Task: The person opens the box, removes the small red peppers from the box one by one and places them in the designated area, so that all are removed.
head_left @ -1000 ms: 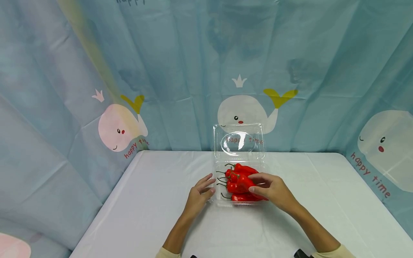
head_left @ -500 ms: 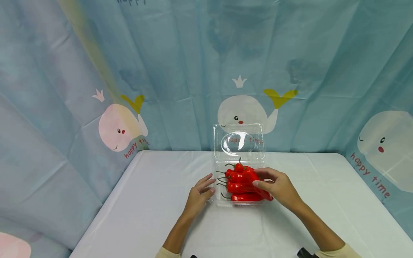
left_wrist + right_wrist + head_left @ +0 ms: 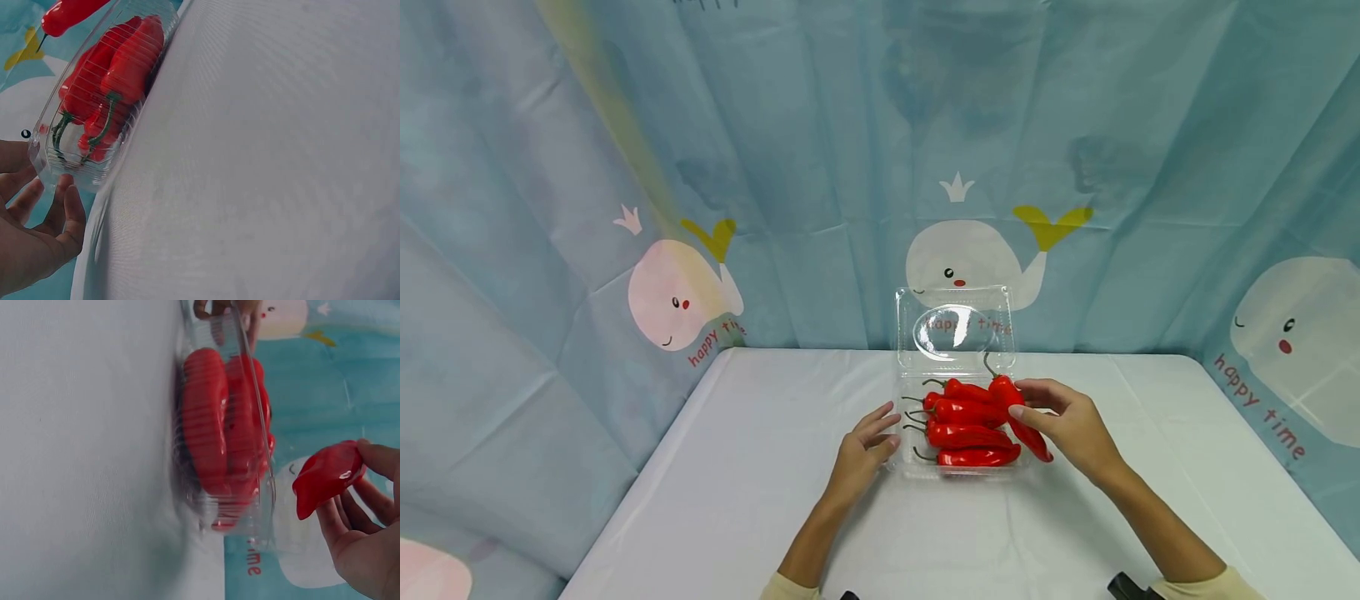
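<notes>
A clear plastic clamshell box point(image 3: 921, 472) stands on the table with its lid point(image 3: 917, 333) raised, and several red peppers point(image 3: 962, 435) with green stems lie in it, stems to the left. Over the box's right side my right hand point(image 3: 1071, 423) pinches one red pepper point(image 3: 1006, 392) between thumb and fingers, its stem pointing up and away. In the right wrist view that held pepper point(image 3: 328, 475) hangs apart from the box. At the box's left wall my left hand point(image 3: 859, 458) rests with relaxed fingers; its fingertips point(image 3: 65, 181) touch the box's end.
A white cloth point(image 3: 760, 467) covers the table. Behind it hangs a blue curtain point(image 3: 820, 167) printed with white whales, close to the raised lid. A black strap piece point(image 3: 1127, 586) shows at the right sleeve.
My right hand has lifted the pepper off the pile and moved right with it, its stem end turning from left to upward. The left hand stays still at the box.
</notes>
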`<control>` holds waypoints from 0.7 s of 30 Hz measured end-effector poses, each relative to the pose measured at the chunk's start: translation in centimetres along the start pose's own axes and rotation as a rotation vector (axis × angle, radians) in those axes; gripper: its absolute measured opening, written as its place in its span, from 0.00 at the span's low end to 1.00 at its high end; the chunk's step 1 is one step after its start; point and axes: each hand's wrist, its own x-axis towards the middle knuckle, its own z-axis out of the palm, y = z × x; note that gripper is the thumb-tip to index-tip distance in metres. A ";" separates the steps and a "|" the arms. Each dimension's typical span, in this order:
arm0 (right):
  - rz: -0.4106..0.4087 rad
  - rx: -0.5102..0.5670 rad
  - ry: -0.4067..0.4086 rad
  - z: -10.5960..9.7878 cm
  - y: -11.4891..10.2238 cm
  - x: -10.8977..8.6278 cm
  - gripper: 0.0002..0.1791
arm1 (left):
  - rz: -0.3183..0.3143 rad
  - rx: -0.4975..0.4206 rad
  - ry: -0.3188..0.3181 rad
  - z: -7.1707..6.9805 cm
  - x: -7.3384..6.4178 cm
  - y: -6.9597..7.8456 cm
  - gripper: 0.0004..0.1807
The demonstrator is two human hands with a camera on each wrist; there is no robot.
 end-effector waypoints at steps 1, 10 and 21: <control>0.005 -0.003 0.005 -0.2 0.0 0.0 0.24 | -0.001 -0.002 0.001 0.0 0.0 0.0 0.22; 0.072 -0.061 0.063 -1.4 0.6 0.0 0.26 | -0.004 -0.011 0.003 -0.1 0.0 0.1 0.22; 0.140 -0.089 0.108 -2.8 1.7 -0.4 0.29 | -0.006 -0.001 -0.001 -0.1 0.0 0.2 0.22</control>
